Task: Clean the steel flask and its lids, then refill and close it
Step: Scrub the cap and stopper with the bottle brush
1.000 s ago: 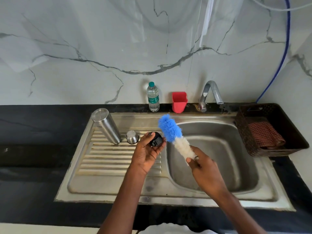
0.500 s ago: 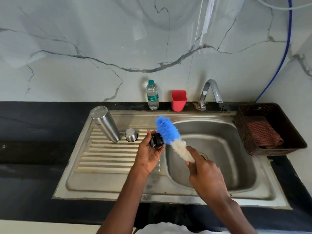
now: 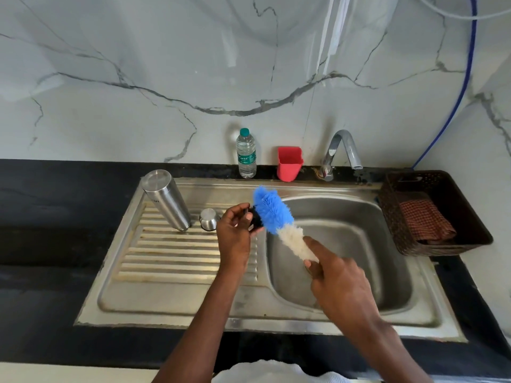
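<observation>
The steel flask (image 3: 166,199) stands upside down and tilted on the ribbed drainboard (image 3: 171,261). Beside it sits a small steel lid (image 3: 208,219), also upside down. My left hand (image 3: 235,236) grips a small black lid (image 3: 256,220) over the drainboard's right end. My right hand (image 3: 334,280) holds a bottle brush (image 3: 276,217) by its handle, with the forefinger stretched along the white bristles. The brush's blue bristle end presses against the black lid and hides most of it.
The sink basin (image 3: 345,244) lies under the right hand, with the tap (image 3: 341,150) behind it. A plastic water bottle (image 3: 246,153) and a red cup (image 3: 289,163) stand at the wall. A dark basket (image 3: 431,214) with a checked cloth sits right of the sink.
The brush has moved left onto the black lid, whose face showed clear of the bristles a second ago. The left hand has turned the lid toward the brush.
</observation>
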`<state>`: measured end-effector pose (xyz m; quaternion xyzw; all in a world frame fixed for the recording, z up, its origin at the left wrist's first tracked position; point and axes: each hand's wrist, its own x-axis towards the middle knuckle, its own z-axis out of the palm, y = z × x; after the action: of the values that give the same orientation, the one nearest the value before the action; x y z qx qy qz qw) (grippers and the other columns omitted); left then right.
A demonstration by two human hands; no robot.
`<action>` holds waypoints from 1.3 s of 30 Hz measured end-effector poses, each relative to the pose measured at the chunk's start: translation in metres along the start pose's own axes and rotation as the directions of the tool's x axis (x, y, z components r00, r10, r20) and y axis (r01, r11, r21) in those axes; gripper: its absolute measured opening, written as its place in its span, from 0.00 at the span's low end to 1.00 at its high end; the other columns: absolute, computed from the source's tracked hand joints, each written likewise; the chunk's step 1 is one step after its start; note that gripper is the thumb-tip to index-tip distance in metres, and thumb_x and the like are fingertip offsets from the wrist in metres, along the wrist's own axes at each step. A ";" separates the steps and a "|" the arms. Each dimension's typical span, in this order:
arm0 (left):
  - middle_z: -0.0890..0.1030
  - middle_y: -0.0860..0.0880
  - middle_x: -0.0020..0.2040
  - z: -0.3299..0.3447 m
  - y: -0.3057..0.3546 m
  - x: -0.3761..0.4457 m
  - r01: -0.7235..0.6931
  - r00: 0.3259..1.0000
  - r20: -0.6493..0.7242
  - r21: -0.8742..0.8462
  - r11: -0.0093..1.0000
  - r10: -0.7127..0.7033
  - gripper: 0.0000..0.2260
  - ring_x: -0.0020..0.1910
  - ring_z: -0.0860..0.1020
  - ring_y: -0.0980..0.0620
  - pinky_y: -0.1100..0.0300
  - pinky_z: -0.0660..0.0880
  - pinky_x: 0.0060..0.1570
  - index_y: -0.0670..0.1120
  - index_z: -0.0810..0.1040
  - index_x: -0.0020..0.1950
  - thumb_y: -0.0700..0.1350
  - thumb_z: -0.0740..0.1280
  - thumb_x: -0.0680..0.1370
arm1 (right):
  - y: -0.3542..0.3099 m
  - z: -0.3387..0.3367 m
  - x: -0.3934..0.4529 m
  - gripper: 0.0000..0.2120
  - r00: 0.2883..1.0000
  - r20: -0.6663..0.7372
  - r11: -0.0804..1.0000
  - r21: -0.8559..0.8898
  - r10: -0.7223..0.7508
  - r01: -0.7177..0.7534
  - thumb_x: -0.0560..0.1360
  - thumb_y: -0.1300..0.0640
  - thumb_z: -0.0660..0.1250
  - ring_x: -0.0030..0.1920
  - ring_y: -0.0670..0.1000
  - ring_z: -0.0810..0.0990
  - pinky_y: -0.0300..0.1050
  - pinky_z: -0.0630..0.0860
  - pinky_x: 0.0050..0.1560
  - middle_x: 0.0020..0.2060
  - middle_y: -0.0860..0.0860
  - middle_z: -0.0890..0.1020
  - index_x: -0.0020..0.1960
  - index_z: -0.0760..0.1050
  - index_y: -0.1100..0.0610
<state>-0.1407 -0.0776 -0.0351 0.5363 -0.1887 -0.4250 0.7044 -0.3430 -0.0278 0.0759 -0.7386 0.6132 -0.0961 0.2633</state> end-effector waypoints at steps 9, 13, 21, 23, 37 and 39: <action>0.88 0.48 0.52 0.016 -0.014 0.000 -0.135 0.991 0.048 0.303 0.943 0.127 0.17 0.54 0.86 0.47 0.52 0.84 0.56 0.47 0.87 0.57 0.29 0.74 0.74 | 0.005 -0.001 0.036 0.24 0.994 0.014 0.984 0.137 0.112 -0.113 0.82 0.55 0.63 0.37 0.46 0.80 0.41 0.72 0.34 0.44 0.47 0.82 0.76 0.69 0.38; 0.88 0.43 0.50 0.009 -0.017 0.007 -0.056 0.998 0.047 0.250 0.967 0.046 0.15 0.51 0.87 0.43 0.52 0.84 0.48 0.43 0.86 0.56 0.26 0.71 0.76 | 0.006 0.000 0.016 0.25 0.997 0.040 0.993 0.100 0.064 -0.068 0.82 0.55 0.63 0.40 0.48 0.80 0.44 0.71 0.38 0.43 0.46 0.82 0.74 0.69 0.35; 0.87 0.48 0.48 0.015 -0.005 0.005 -0.144 0.971 0.225 0.311 0.940 0.074 0.14 0.44 0.87 0.54 0.60 0.83 0.45 0.41 0.85 0.55 0.25 0.68 0.76 | 0.036 0.008 0.049 0.18 0.962 0.150 0.917 0.299 0.228 -0.264 0.80 0.54 0.65 0.38 0.46 0.80 0.43 0.74 0.40 0.43 0.44 0.84 0.68 0.77 0.39; 0.88 0.46 0.48 0.010 -0.003 0.014 -0.139 0.975 0.209 0.292 0.946 0.079 0.15 0.46 0.87 0.46 0.48 0.85 0.47 0.45 0.86 0.53 0.27 0.71 0.75 | 0.039 0.003 0.032 0.19 0.974 0.136 0.953 0.220 0.183 -0.210 0.81 0.54 0.66 0.45 0.48 0.82 0.45 0.74 0.45 0.48 0.44 0.85 0.68 0.76 0.38; 0.86 0.44 0.50 0.022 -0.006 0.012 -0.221 0.948 0.286 0.281 0.934 0.139 0.13 0.51 0.84 0.49 0.54 0.81 0.55 0.42 0.82 0.51 0.27 0.72 0.73 | 0.007 -0.017 0.026 0.20 0.996 0.032 0.983 -0.164 0.084 -0.078 0.78 0.57 0.61 0.43 0.59 0.76 0.50 0.70 0.41 0.45 0.50 0.80 0.68 0.70 0.42; 0.86 0.47 0.50 0.029 -0.005 0.007 -0.222 0.936 0.332 0.285 0.933 0.121 0.14 0.53 0.84 0.50 0.55 0.79 0.59 0.44 0.83 0.51 0.27 0.72 0.73 | 0.023 -0.013 0.058 0.17 0.990 0.047 0.988 -0.087 0.130 -0.126 0.76 0.53 0.62 0.49 0.59 0.82 0.50 0.77 0.45 0.49 0.52 0.84 0.64 0.75 0.44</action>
<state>-0.1598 -0.1013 -0.0306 0.5508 -0.4090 -0.4037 0.6053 -0.3552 -0.0894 0.0650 -0.7103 0.6558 -0.0336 0.2535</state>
